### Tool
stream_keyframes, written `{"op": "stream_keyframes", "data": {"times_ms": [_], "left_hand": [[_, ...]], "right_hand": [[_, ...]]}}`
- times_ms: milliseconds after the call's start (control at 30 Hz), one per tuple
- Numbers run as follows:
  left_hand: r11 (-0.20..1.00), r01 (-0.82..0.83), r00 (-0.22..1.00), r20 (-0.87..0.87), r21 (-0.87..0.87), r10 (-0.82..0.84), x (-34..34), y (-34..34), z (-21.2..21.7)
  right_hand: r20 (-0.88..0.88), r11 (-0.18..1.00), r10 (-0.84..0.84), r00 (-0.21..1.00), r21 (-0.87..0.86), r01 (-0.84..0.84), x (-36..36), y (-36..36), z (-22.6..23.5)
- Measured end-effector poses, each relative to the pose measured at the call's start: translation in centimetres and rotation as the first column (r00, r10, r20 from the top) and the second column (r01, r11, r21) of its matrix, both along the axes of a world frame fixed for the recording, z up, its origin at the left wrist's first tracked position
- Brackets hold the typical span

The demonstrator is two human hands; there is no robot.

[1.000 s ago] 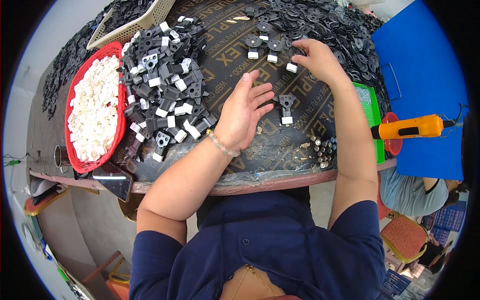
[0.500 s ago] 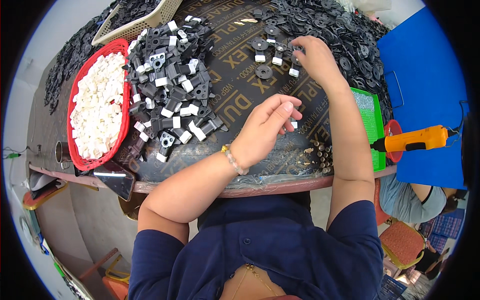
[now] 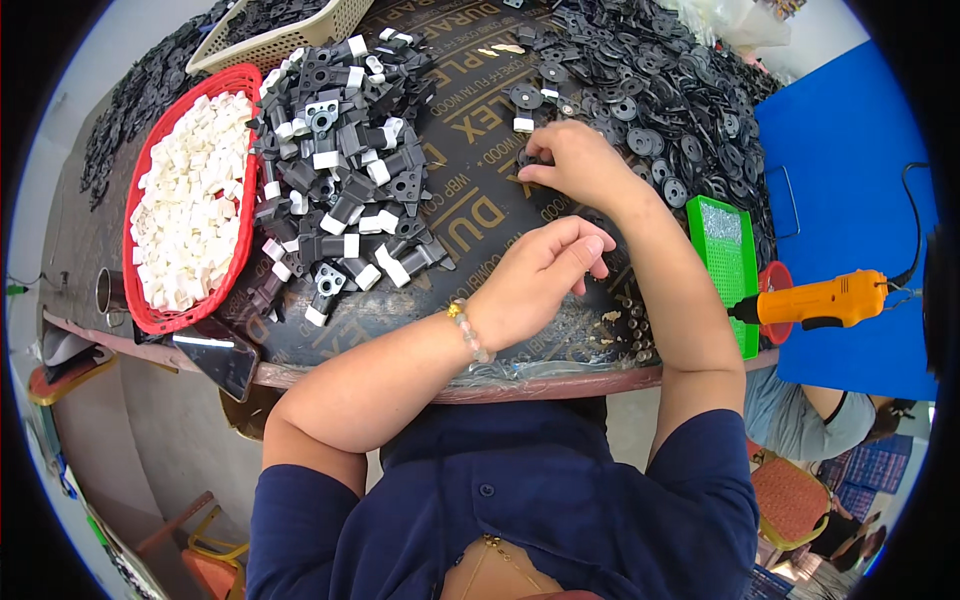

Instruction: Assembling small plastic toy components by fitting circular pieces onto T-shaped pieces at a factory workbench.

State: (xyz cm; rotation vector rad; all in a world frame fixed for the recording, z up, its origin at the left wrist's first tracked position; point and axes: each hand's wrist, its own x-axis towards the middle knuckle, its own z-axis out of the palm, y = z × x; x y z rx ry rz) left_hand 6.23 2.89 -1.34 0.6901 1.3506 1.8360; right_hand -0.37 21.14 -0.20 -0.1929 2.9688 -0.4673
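While the red plastic basket (image 3: 140, 300) at the far left holds a heap of small white blocks (image 3: 190, 215), a pile of matte black angular brackets with white caps (image 3: 345, 180) lies just beside it on the round dark wooden board (image 3: 480, 210). Near the middle, the left hand (image 3: 540, 275) rests on the board with its fingers curled narrow; whether it holds anything I cannot tell. Further back, the right hand (image 3: 580, 165) pinches a small black round part (image 3: 527, 157) at its fingertips. Behind it spreads a heap of black plastic discs (image 3: 660, 100). At the right are a green tray (image 3: 728, 265) and 1 orange power screwdriver (image 3: 825, 300).
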Motion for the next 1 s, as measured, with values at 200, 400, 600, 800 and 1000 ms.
{"op": "stream_keyframes", "data": {"times_ms": [200, 400, 600, 800, 1000], "left_hand": [[1.000, 0.021, 1.000, -0.017, -0.002, -0.021, 0.3, 0.2, 0.1], [1.000, 0.006, 0.999, -0.033, 0.001, -0.006, 0.2, -0.1, 0.1], [1.000, 0.010, 1.000, -0.021, 0.018, -0.010, 0.4, -0.1, 0.1], [0.999, 0.035, 0.999, -0.005, 0.008, -0.035, 0.3, 0.1, 0.3], [0.999, 0.043, 0.999, 0.012, 0.010, -0.043, 0.4, -0.1, 0.0]], "right_hand": [[-0.306, 0.970, 0.225, 0.925, -0.021, -0.243, 0.5, 2.3, -1.5], [-0.166, 0.980, 0.126, 0.978, -0.134, -0.149, 0.8, 1.0, -0.2], [-0.227, 0.978, 0.171, 0.959, -0.080, -0.194, -0.7, 2.3, -0.3], [-0.416, 0.974, -0.198, 0.887, 0.019, 0.226, -3.3, 6.2, -0.4], [-0.347, 0.967, -0.234, 0.908, 0.019, 0.256, -3.8, 6.2, -1.1]]}}
